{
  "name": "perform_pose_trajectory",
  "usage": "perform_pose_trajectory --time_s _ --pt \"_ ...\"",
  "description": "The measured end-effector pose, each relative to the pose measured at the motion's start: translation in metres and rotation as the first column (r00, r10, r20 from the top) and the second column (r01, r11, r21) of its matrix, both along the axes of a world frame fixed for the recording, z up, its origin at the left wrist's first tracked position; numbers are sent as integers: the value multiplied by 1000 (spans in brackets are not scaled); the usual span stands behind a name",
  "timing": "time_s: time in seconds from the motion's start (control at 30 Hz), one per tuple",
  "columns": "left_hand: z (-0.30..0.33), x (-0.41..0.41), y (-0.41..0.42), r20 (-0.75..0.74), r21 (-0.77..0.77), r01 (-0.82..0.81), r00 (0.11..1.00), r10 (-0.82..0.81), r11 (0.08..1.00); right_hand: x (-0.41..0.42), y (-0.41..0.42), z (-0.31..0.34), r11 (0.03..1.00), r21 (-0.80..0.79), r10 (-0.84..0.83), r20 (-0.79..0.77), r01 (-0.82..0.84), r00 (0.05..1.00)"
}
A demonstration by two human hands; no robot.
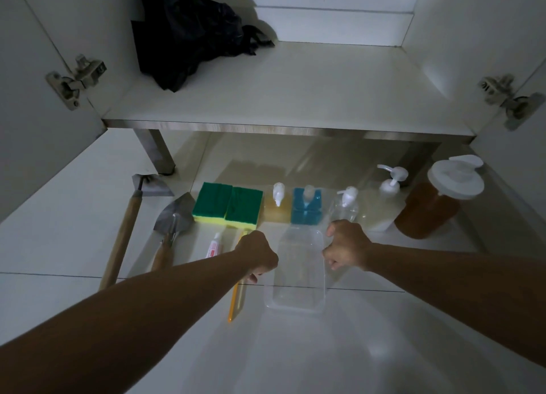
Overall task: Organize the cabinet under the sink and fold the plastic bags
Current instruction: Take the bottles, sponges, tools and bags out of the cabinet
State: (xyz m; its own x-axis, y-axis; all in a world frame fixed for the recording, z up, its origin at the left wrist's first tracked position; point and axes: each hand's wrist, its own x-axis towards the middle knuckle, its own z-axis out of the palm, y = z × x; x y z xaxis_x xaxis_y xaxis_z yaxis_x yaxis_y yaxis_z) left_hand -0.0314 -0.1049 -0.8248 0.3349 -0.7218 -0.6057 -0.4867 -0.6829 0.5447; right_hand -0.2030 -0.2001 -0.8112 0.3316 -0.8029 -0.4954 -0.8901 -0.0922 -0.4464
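Observation:
A crumpled black plastic bag (189,30) lies at the back left of the white cabinet shelf (283,98). On the floor below, my left hand (258,253) is curled over a yellow toothbrush (233,302), fingers tucked under around its handle. My right hand (345,244) curls at the right rim of a clear plastic tray (295,293), thumb and fingers against the edge. Behind the hands stand two green-and-yellow sponges (227,204), a yellow bottle (277,207), a blue bottle (305,207) and a clear pump bottle (347,204).
A hoe (124,234) and a trowel (172,222) lie at the left, a small tube (215,244) beside them. A milky pump bottle (384,204) and an amber jar (428,210) stand at the right. Both cabinet doors are open; a shelf leg (161,154) stands at the left.

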Motion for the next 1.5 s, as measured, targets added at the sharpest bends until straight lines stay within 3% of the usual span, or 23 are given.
perform_pose_trajectory --time_s 0.23,0.47,0.67,0.9,1.03,1.1,1.37,1.5 --pt "42 32 -23 135 -141 42 991 -23 989 19 -21 57 987 -93 133 45 -128 990" --pt "128 77 -60 232 -366 10 969 81 930 71 -60 154 969 -238 140 281 -73 949" --pt "181 138 -96 406 -415 -10 893 195 910 128 -106 205 959 -285 122 408 -1 905" --pt "192 204 -139 355 -464 -205 848 393 862 199 -170 201 931 -357 195 323 -72 926" --pt "177 238 -158 402 -434 -209 826 396 876 233 -196 180 890 -429 268 221 -153 938" --pt "185 265 -122 427 -428 -180 823 374 886 257 -157 188 865 -464 311 190 -194 931" --pt "152 298 -156 411 -543 -235 763 499 807 316 -197 204 706 -644 413 35 -296 910" --pt "142 314 -170 337 -622 -233 782 525 747 345 -226 215 630 -679 477 -45 -377 878"
